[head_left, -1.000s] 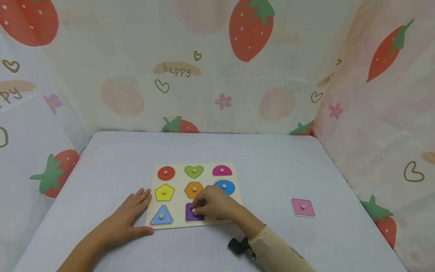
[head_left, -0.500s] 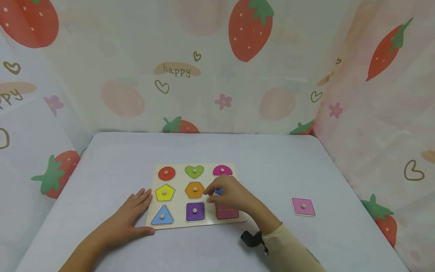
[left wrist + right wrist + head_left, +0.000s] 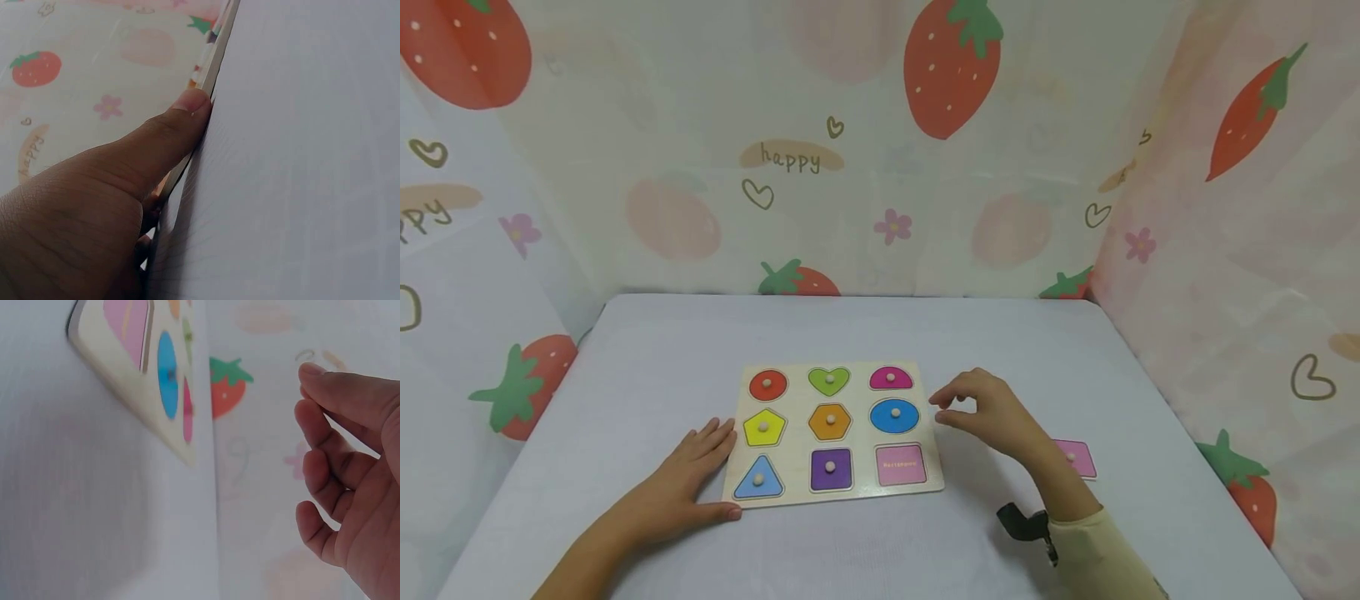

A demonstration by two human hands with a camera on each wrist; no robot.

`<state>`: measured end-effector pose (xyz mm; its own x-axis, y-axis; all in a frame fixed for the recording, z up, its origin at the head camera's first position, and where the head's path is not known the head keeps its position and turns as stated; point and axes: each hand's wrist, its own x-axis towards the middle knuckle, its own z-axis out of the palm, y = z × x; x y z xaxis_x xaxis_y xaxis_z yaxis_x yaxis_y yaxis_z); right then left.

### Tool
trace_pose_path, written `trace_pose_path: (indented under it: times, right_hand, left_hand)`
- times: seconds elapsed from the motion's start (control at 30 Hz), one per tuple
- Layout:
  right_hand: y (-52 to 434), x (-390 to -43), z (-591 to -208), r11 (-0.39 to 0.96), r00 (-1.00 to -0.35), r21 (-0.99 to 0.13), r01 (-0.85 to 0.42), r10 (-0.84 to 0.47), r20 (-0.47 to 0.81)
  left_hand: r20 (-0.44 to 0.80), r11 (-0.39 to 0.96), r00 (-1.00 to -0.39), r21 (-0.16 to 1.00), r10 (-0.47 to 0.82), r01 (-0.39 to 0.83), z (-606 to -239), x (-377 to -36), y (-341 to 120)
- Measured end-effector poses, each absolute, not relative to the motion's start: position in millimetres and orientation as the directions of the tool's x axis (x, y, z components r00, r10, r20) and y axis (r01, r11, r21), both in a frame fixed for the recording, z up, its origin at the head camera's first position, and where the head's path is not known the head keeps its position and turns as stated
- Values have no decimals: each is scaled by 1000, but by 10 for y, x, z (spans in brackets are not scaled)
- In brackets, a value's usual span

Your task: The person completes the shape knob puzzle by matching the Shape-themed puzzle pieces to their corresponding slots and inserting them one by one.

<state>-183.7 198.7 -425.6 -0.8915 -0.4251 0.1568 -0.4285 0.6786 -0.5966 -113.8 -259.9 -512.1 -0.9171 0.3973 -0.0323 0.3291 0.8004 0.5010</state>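
Observation:
A wooden knob puzzle board (image 3: 795,446) lies flat in the head view, with coloured shape pieces in it. Its front right recess (image 3: 901,477) is bare pink with small lettering. The purple square (image 3: 820,479) sits in its slot beside that recess. My left hand (image 3: 681,479) rests against the board's left edge with fingers extended, thumb at the front corner; the left wrist view shows the thumb (image 3: 169,128) along the edge. My right hand (image 3: 992,417) hovers right of the board, fingers loosely bent, holding nothing. Behind its wrist, a pink parallelogram piece (image 3: 1081,458) lies partly hidden.
A white cloth covers the table (image 3: 1000,333). Strawberry-print curtains (image 3: 865,183) stand behind it and at both sides. A black device (image 3: 1026,523) is strapped at my right wrist, by the beige sleeve (image 3: 1105,558).
My right hand has let go of the purple square's knob and moved right, off the board, towards the pink piece. The pink recess has come into full view. My left hand stays put.

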Motion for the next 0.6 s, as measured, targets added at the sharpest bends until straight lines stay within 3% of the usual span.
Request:
trace_pose_path:
  times: [0.33,0.6]
  right_hand:
    - [2616,-1783,-4263,734,-924,-563,-381,-321,206]
    - [3068,-1692,-4389,760,-953,-574,-304,-249,175]
  left_hand:
    - [-23,794,-916,507,401,335,-5136,-1133,-2612]
    - [-30,799,-918,504,396,329,-5124,-1125,-2599]
